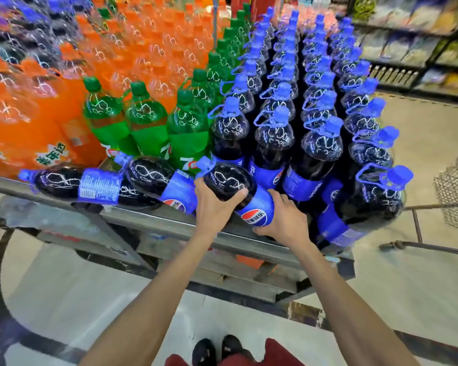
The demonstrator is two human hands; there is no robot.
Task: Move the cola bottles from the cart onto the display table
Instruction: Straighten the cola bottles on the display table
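Note:
Both my hands hold one tilted cola bottle, dark with a blue cap and blue label, at the front edge of the display table. My left hand grips its upper body. My right hand wraps around its labelled lower part. Two more cola bottles lie on their sides along the table's front edge, one at the left and one beside it. Several upright cola bottles stand in rows behind and to the right. The cart itself cannot be made out.
Green bottles and orange bottles fill the table's left part. A wire basket and metal bars stand at the right. Store shelves run along the back right. My shoes show on the tiled floor below.

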